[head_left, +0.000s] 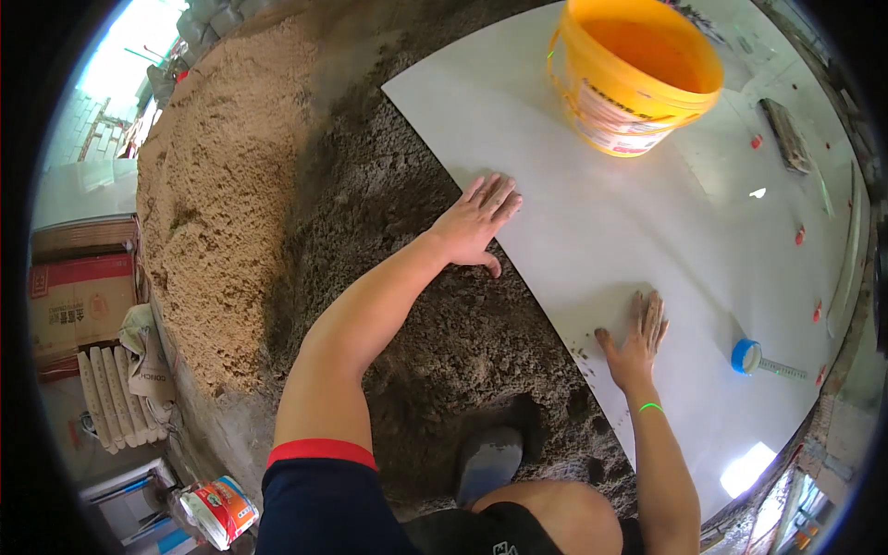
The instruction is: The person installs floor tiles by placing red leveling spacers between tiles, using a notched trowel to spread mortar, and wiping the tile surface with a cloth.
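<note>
My left hand (pixel 476 222) rests with spread fingers on the near-left edge of a large glossy pale tile surface (pixel 546 240), its thumb over dark damp mortar (pixel 407 166). My right hand (pixel 638 338) lies open on the tile lower down, beside some crumbs of grit. Both hands hold nothing. A yellow bucket (pixel 610 111) stands on the tiles beyond my left hand. Right of my right hand lies a blue round object with a ribbed strip (pixel 745 356). Small red pieces (pixel 801 235) dot the tiles toward the right, near a long dark worn tool (pixel 784 134).
A tan sand heap (pixel 208 240) rises at left, with cardboard boxes (pixel 79 305), a sack (pixel 148 370) and a red-and-white pail (pixel 222 509) outside it. My booted foot (pixel 490 458) is in the mortar below. A long pale strip (pixel 846 264) lies at the far right.
</note>
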### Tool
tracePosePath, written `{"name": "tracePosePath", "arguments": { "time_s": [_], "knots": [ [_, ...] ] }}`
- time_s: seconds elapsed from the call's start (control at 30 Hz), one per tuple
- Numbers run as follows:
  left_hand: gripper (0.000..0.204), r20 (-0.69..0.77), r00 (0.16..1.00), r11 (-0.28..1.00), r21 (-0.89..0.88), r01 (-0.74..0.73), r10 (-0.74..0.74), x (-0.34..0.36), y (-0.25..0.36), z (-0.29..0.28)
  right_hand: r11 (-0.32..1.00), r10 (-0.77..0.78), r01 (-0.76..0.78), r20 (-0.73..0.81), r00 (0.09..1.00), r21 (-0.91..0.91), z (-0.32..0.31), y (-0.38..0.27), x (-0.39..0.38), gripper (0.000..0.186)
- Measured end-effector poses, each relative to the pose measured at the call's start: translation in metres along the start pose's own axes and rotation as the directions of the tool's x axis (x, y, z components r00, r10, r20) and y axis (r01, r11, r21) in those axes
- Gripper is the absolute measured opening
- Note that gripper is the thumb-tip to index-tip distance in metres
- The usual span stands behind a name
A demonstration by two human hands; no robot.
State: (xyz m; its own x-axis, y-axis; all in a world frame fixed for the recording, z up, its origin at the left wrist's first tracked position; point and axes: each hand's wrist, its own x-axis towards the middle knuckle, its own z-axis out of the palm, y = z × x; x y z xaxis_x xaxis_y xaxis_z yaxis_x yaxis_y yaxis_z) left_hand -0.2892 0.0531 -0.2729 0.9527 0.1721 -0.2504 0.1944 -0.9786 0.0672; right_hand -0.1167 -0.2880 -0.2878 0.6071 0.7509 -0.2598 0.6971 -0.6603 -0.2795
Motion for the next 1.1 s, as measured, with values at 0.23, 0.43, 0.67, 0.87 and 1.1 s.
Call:
{"name": "tracePosePath", "arguments": {
  "time_s": [0.23, 0.43, 0.67, 0.87, 1.1],
  "knots": [
    [0.105, -0.242, 0.96, 0.986, 0.06, 0.156, -0.137, 0.008, 0.011, 0.05, 0.999, -0.002, 0.0, -0.053, 0.999, -0.052, 0.002, -0.081, 0.075, 0.096],
    [0.119, 0.026, 0.992, 0.974, -0.185, 0.128, -0.125, -0.008, -0.086, -0.022, 0.972, -0.19, 0.188, 0.004, 0.982, -0.142, 0.001, -0.128, 0.141, 0.096],
    [0.12, -0.163, 0.976, 0.985, -0.119, 0.123, -0.141, 0.003, -0.176, -0.008, 0.915, -0.351, 0.357, 0.066, 0.934, -0.187, -0.01, -0.185, 0.215, 0.094],
    [0.067, -0.186, 0.959, 0.977, -0.061, 0.204, -0.212, 0.029, -0.168, -0.003, 0.909, -0.382, 0.387, 0.061, 0.922, -0.154, -0.016, -0.196, 0.238, 0.094],
    [0.11, 0.105, 0.929, 0.856, -0.364, 0.368, -0.355, 0.011, -0.202, -0.049, 0.875, -0.453, 0.441, -0.017, 0.891, -0.201, -0.006, -0.193, 0.254, 0.092]
  ]
}}
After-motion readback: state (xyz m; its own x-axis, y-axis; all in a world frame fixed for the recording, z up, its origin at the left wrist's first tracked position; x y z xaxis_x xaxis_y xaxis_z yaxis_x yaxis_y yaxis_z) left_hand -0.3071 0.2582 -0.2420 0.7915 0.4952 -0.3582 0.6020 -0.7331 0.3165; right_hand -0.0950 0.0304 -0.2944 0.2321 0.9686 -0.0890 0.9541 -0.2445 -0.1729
